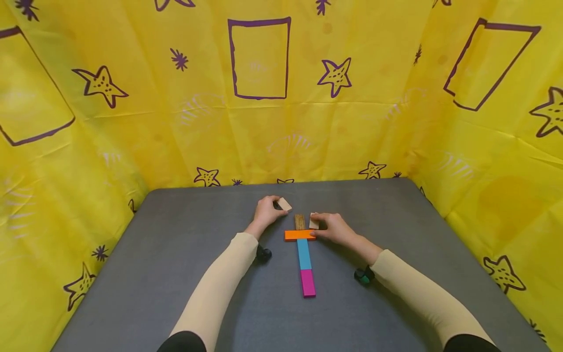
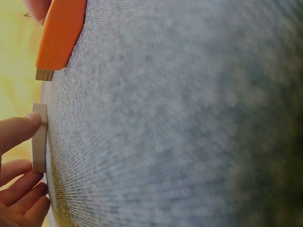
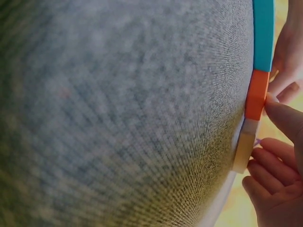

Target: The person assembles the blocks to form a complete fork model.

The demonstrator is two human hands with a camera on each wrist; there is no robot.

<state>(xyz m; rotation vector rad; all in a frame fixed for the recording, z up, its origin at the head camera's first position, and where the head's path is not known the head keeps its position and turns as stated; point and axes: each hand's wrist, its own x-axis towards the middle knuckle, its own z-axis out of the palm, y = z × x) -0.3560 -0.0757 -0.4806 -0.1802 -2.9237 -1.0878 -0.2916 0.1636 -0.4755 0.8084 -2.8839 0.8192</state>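
My left hand (image 1: pixel 266 211) pinches a pale wooden block (image 1: pixel 284 204), turned at a slant, near the far side of the table. In the left wrist view, thumb and fingers are at opposite ends of this block (image 2: pixel 40 146). My right hand (image 1: pixel 336 228) has its fingers at the far end of a second pale block (image 1: pixel 313 221), while the thumb touches the orange block (image 1: pixel 299 235). That orange block lies crosswise. Beyond it is a brown wooden block (image 1: pixel 299 221); on the near side, a blue block (image 1: pixel 304 254) and a magenta block (image 1: pixel 308 283) continue the line.
A dark grey cloth covers the table (image 1: pixel 176 293). Yellow fabric (image 1: pixel 259 127) with purple starfish drawings hangs around its back and sides. Each wrist wears a small dark camera; the left wrist camera (image 1: pixel 264 254) and the right wrist camera (image 1: pixel 364 276) both hang low.
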